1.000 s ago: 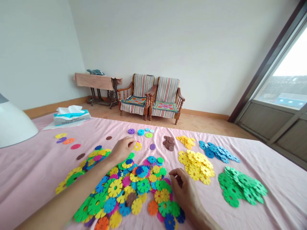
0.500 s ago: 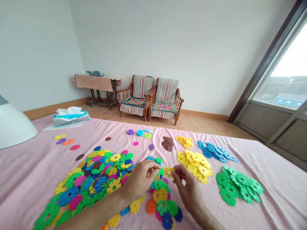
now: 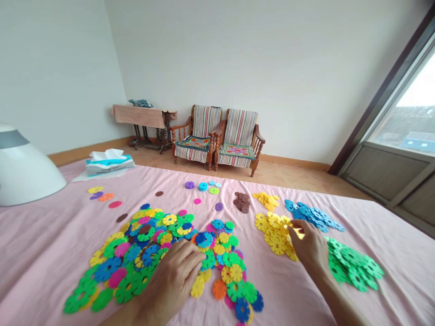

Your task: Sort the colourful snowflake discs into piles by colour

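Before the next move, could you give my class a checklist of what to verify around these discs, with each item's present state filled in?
1. Left hand at the mixed pile: ok, it is over the pile's near side.
2. Right hand at the large yellow pile: ok, it is at the pile's right side.
3. Right fingers free of any disc: cannot tell; yellow shows between them, with yellow discs behind.
4. Mixed pile down to one colour: not ok; it shows green, yellow, blue and pink, among others.
5. Gap between mixed and large yellow piles: ok, bare pink cloth shows between.
6. Green pile in full view: not ok, the right hand hides part.
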`<action>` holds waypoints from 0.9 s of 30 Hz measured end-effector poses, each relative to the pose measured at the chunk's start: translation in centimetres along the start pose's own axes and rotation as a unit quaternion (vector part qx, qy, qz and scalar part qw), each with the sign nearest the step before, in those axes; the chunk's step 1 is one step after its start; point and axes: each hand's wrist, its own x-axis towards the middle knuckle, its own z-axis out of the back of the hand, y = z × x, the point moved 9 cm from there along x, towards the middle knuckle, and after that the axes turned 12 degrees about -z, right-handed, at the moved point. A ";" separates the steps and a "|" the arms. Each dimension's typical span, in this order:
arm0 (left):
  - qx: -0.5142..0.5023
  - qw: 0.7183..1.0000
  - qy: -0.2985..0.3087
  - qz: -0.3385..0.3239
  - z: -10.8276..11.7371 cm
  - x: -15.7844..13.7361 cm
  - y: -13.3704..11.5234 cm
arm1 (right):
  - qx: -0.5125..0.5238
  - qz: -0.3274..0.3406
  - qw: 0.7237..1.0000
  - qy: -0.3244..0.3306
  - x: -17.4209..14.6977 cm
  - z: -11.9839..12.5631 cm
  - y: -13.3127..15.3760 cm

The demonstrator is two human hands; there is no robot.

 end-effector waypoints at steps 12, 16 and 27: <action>0.008 0.999 -0.032 0.025 1.4 0.2 2.1 | 0.107 0.078 0.991 0.010 -2.5 0.9 4.0; 0.029 0.999 -0.025 0.028 1.3 0.4 2.7 | 0.158 0.145 0.973 0.092 -5.7 0.4 8.2; -0.021 1.000 0.007 0.011 0.0 0.4 2.1 | 0.223 0.218 0.922 0.230 -11.6 -0.9 13.5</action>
